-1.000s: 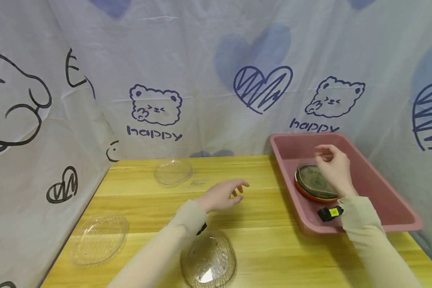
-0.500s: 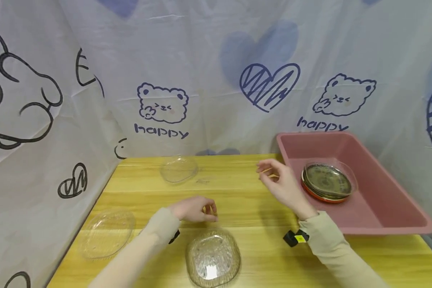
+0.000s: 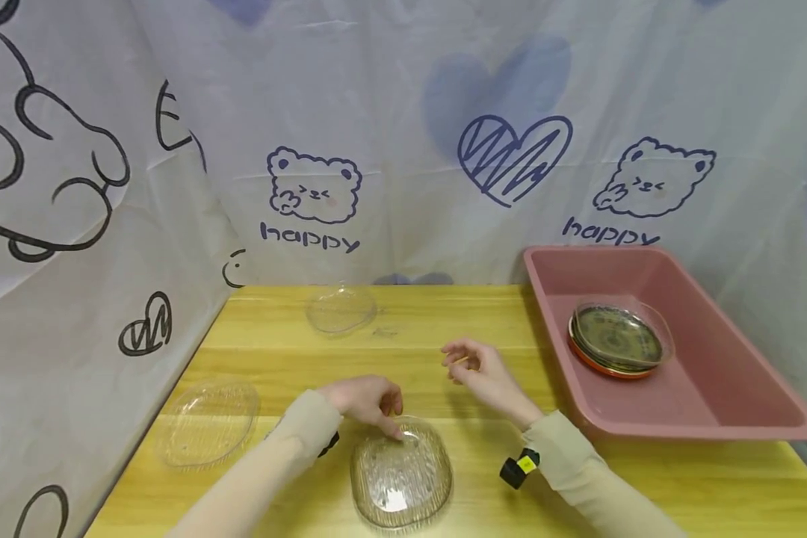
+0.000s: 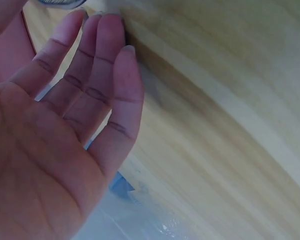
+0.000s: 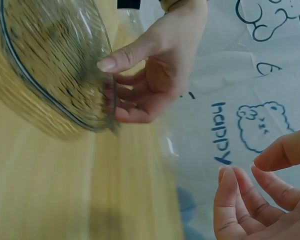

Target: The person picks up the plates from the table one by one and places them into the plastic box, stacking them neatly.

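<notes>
A clear ribbed plate [image 3: 403,482], rounded square in shape, lies at the front middle of the wooden table. My left hand [image 3: 366,400] is at its far rim; in the right wrist view the thumb lies over the rim of this plate [image 5: 52,55] while the fingers pass behind it. My right hand [image 3: 480,373] hovers over the table to the right, fingers loosely curled and holding nothing. From the left wrist, the fingers of the left hand [image 4: 85,100] appear half bent, and the plate is out of that view.
A pink bin [image 3: 733,359] stands on the right, with a pile of round plates [image 3: 615,336] inside, a clear one on top. Two more clear dishes sit on the table: one at left [image 3: 205,422], one at back [image 3: 339,310]. A printed cloth [image 3: 403,149] hangs behind.
My right hand has come out of the pink bin and moved left over the table. The left hand has moved left and down onto the rim of the clear plate.
</notes>
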Tool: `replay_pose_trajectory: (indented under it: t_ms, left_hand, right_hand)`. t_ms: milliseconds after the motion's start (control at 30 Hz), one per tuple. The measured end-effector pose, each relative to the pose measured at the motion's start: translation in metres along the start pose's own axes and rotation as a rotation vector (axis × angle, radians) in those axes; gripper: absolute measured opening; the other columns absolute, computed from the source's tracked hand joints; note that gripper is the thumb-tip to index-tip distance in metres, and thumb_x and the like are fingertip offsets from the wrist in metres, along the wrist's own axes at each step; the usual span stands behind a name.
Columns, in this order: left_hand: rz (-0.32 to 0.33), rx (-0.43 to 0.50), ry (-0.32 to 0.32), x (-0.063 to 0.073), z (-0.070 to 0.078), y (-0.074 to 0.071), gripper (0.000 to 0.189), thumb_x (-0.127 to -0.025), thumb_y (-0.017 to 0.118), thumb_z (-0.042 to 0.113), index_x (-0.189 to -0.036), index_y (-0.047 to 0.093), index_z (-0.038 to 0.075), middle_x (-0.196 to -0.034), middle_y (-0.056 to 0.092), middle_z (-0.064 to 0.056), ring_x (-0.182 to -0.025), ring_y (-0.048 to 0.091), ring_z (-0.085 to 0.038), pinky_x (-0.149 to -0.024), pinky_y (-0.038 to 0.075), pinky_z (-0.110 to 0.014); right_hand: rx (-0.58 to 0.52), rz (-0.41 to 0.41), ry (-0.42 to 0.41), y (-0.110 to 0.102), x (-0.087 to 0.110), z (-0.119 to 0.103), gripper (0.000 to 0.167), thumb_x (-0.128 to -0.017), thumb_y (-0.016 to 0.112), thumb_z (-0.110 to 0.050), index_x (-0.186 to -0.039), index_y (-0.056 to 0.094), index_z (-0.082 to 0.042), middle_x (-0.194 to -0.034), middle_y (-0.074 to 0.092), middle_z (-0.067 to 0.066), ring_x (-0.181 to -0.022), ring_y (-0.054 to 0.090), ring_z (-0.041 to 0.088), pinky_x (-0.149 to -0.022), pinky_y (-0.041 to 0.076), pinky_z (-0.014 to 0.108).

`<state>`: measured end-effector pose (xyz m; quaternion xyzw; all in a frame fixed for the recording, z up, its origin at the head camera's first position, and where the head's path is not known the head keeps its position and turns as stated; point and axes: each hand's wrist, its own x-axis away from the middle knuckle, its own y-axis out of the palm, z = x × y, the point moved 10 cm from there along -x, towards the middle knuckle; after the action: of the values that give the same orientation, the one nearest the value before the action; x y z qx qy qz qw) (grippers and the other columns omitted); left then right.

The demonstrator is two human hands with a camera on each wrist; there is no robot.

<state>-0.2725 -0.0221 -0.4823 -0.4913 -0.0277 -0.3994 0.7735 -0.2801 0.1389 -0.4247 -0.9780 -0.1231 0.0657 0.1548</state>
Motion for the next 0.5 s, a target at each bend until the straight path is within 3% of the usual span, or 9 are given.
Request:
replay_pose_trajectory:
  t_ms: [233, 500]
  left_hand:
    - [0.01, -0.03, 0.032, -0.003, 0.009, -0.001, 0.032, -0.079, 0.087, 0.029, -0.096, 0.064, 0.014, -0.082, 0.06, 0.004, -0.074, 0.052, -0.009, -0.064, 0.044, -0.022]
    - [0.039, -0.026, 0.047, -0.008, 0.007, 0.002, 0.032, -0.074, 0.09, 0.02, -0.091, 0.064, 0.013, -0.08, 0.062, 0.0, -0.07, 0.051, -0.008, -0.061, 0.043, -0.021]
  right_hand:
    - [-0.12, -0.024, 0.119, 0.008, -0.004, 0.024, 0.032, -0.096, 0.054, 0.001, -0.126, 0.057, 0.011, -0.112, 0.064, 0.032, -0.084, 0.067, 0.018, -0.079, 0.061, 0.035]
    - [-0.157, -0.056, 0.156, 0.016, -0.004, 0.039, 0.034, -0.097, 0.053, 0.001, -0.129, 0.054, 0.013, -0.113, 0.065, 0.031, -0.088, 0.069, 0.021, -0.081, 0.062, 0.035]
